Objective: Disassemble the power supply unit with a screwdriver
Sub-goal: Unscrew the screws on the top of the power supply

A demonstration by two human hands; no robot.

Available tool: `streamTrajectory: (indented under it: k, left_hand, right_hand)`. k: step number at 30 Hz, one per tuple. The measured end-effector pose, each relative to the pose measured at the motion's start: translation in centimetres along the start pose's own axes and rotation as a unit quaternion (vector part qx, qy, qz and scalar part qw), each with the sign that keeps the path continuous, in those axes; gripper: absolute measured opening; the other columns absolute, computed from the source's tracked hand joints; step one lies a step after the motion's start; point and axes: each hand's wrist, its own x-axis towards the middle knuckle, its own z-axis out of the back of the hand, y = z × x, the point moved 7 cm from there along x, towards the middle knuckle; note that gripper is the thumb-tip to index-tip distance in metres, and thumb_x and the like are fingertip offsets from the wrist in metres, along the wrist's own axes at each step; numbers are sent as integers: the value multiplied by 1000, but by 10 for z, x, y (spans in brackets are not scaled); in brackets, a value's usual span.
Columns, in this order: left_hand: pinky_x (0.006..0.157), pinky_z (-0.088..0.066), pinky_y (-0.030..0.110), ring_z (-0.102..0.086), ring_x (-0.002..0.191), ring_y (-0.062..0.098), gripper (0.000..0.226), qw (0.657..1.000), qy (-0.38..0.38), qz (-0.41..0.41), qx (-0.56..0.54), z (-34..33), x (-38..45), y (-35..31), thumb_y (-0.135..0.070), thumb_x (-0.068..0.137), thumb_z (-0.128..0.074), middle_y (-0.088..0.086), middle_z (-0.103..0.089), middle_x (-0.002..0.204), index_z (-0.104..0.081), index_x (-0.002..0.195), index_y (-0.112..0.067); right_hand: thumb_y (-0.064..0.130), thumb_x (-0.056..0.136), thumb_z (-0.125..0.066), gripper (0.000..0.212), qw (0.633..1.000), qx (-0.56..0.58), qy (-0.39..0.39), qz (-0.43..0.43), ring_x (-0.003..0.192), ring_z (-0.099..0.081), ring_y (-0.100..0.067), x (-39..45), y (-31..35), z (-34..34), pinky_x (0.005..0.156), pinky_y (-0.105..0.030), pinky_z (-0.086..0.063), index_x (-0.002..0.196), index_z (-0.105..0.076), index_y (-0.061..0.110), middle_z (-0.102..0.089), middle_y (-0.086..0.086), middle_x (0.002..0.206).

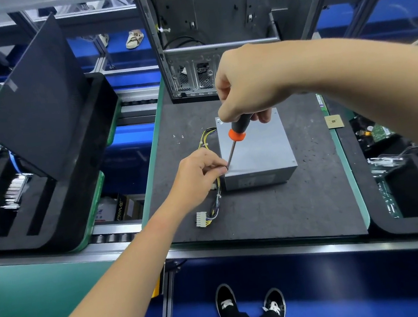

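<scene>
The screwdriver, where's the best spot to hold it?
Hold the screwdriver by its fat black handle, coming from above, as the right hand does. It stands nearly upright, tip down at the near left corner of the power supply. The left hand pinches the thin shaft low to steady it.

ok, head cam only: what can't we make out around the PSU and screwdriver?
- Screwdriver tip and screw: hidden by left hand fingers.
- Handle top: covered by right hand.
- Power supply unit front label: blurred, unreadable.
- Cable exit: behind left hand.
- Far corner screws: too small.
</scene>
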Motion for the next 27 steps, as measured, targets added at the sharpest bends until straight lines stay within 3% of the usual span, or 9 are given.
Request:
streamTrajectory:
  k: [6,10,16,19,22,24,27]
  left_hand:
    - [71,-47,14,-58,75,3,14,1000,0,7,-6,0,0,0,3,83,-66,-7,-61,83,-73,85,-8]
    - [76,-52,23,-60,78,8,15,1000,13,8,-3,2,2,2,3,83,-66,-5,-62,84,-73,84,-10]
    - [76,-50,24,-59,79,10,12,1000,13,7,0,1,3,1,3,83,-67,-4,-61,83,-73,83,-7]
    - [75,-47,17,-58,79,8,10,1000,27,0,10,2,3,-1,2,83,-67,-4,-61,85,-74,86,-6]
    - [79,-49,23,-60,84,13,12,999,45,-5,16,3,7,-4,3,83,-66,0,-62,87,-73,84,-7]
    - [80,-50,25,-62,86,16,17,998,59,-6,3,2,9,-6,3,83,-67,3,-64,90,-71,78,-13]
    - [76,-49,19,-61,80,7,8,997,72,-8,27,-3,12,-10,2,80,-69,-5,-63,85,-70,76,-5]
  right_hand:
    - [24,80,-59,15,1000,-18,-6,9,47,-68,-11,-2,6,-1,51,-22,-40,77,-65,11,-70,-2,56]
    - [23,81,-58,15,1000,-18,-1,5,46,-67,-11,-2,7,-2,51,-22,-42,77,-65,10,-71,-3,59]
    - [25,81,-61,15,999,-39,8,22,40,-61,-7,2,7,-2,55,-24,-47,82,-66,11,-72,-4,62]
    - [24,78,-65,13,990,-115,32,70,57,-68,-13,2,17,-7,52,-24,-43,84,-68,13,-72,-3,65]
    - [21,78,-66,9,974,-188,50,119,72,-70,-21,5,30,-11,56,-25,-45,85,-68,16,-72,-3,73]
    - [17,77,-66,8,971,-193,57,130,67,-71,-20,8,35,-11,55,-25,-45,84,-67,15,-69,-1,58]
    - [15,74,-63,8,974,-176,57,132,58,-69,-16,9,38,-12,49,-21,-39,81,-67,11,-62,10,45]
